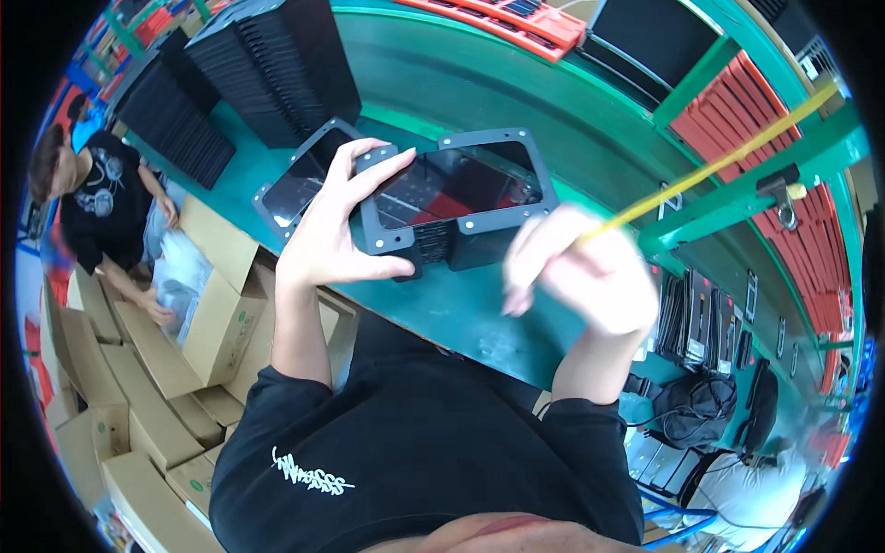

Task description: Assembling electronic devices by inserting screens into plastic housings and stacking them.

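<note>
A grey-framed panel with a glossy dark face point(479, 184) lies on a small stack of similar dark parts point(438, 244) over the green bench. My left hand point(332, 226) grips its left end, index finger over the frame and thumb at the lower corner. A second framed glossy panel point(304, 184) lies partly behind that hand. My right hand point(590, 272) hovers near the panel's lower right corner, fingers curled and smeared by motion. A yellow strip point(710, 166) runs from the upper right down to this hand; whether the fingers hold it is unclear.
Tall stacks of black panels point(277, 69) stand at the back left. Open cardboard boxes point(147, 396) crowd the left, beside a person point(106, 194) handling clear plastic. Green rack posts point(756, 184) and red trays point(737, 111) rise on the right, above a black bag point(696, 410).
</note>
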Demonstrator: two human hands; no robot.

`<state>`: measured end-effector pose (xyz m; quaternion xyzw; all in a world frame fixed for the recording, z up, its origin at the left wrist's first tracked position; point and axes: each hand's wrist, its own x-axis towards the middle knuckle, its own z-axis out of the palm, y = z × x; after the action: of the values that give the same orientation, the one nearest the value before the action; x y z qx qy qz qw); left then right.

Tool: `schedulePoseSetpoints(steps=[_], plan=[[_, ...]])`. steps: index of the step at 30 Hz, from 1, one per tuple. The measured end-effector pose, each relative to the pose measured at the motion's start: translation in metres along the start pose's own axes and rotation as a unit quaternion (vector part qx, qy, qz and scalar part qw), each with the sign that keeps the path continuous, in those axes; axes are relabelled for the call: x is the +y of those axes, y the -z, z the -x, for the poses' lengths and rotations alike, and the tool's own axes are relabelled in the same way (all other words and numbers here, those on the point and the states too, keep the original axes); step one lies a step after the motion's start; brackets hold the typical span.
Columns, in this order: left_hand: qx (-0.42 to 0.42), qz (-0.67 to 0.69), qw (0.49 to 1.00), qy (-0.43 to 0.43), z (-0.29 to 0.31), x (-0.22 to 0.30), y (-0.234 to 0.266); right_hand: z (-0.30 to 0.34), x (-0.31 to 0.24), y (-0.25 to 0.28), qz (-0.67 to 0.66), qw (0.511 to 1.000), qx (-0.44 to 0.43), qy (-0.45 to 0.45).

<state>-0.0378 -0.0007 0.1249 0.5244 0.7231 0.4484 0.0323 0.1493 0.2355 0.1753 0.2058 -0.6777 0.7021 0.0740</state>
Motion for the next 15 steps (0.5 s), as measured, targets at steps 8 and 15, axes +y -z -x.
schedulePoseSetpoints(steps=[8, 15], plan=[[0.029, -0.018, 0.999, -0.035, 0.003, -0.019, -0.006, -0.020, 0.032, 0.004, 0.188, 0.951, -0.229, 0.092], [0.066, -0.056, 0.995, -0.045, -0.001, -0.019, -0.006, -0.028, 0.035, -0.010, 0.192, 0.971, -0.116, 0.079]])
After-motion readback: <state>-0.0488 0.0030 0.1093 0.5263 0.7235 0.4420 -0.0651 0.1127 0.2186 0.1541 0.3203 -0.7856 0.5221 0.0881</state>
